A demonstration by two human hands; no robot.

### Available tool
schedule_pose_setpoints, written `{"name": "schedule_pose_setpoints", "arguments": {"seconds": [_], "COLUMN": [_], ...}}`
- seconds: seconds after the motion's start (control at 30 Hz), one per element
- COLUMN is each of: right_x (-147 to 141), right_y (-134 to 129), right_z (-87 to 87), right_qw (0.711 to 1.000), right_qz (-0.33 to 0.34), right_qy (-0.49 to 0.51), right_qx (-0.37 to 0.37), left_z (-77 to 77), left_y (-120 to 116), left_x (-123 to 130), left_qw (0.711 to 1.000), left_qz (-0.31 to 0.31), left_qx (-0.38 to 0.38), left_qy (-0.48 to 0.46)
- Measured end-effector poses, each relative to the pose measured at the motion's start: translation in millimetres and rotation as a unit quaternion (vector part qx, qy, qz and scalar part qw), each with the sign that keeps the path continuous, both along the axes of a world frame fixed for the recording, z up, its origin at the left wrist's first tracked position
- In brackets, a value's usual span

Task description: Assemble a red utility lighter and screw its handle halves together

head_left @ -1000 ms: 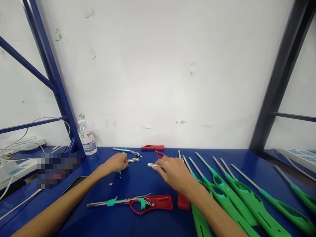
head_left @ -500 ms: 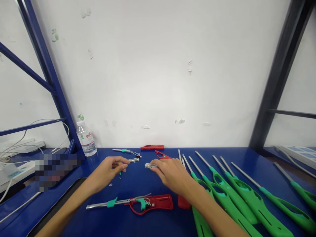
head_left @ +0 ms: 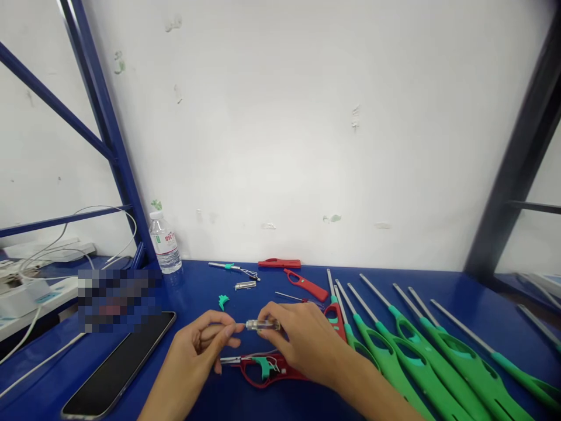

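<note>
My right hand (head_left: 302, 336) is closed on a small clear fuel tank with a metal end (head_left: 262, 325), held level above the table. My left hand (head_left: 205, 339) is at the tank's left end, thumb and fingers bent together, one fingertip against the metal end. Whether anything small is between those fingers is hidden. Below both hands lies an opened red long-neck lighter (head_left: 249, 374) with a green trigger (head_left: 265, 366) and wires, partly covered by the hands. A second clear tank (head_left: 245, 285) and a loose green trigger (head_left: 223, 302) lie beyond my left hand.
Several green long-neck lighters (head_left: 421, 351) fan out on the right. Red shell halves (head_left: 309, 285) and a metal tube with wires (head_left: 228, 266) lie toward the wall. At left are a phone (head_left: 120, 365), a water bottle (head_left: 165, 242) and white power strips with cables (head_left: 56, 298).
The clear tank by my left fingers now lies on the table. My left hand has come toward me and right, to the tank in my right hand. The view has shifted left.
</note>
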State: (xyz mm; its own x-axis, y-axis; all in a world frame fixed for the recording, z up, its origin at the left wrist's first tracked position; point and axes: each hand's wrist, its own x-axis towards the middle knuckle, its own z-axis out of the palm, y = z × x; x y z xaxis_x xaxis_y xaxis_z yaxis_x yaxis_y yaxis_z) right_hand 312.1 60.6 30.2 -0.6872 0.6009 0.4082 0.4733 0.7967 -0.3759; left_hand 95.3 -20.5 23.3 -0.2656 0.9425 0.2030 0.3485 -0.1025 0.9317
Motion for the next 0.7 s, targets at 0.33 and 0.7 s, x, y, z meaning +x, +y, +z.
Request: {"name": "schedule_pose_setpoints", "arguments": {"seconds": [0.33,0.7], "right_x": [-6.1,-10.8], "right_y": [-8.6,-17.9], "right_z": [-0.9,1.9], "right_qw": [0.996,0.988], "right_qz": [-0.008,0.011], "right_qy": [0.037,0.063], "right_qx": [-0.077,-0.139], "left_z": [-2.7,3.8], "left_y": [-5.5,-12.1], "left_x": [8.0,10.5], "left_qw": [1.000,0.998], "left_qz": [-0.006,0.025], "left_qx": [0.028,0.052], "left_qy": [-0.011,-0.004]}}
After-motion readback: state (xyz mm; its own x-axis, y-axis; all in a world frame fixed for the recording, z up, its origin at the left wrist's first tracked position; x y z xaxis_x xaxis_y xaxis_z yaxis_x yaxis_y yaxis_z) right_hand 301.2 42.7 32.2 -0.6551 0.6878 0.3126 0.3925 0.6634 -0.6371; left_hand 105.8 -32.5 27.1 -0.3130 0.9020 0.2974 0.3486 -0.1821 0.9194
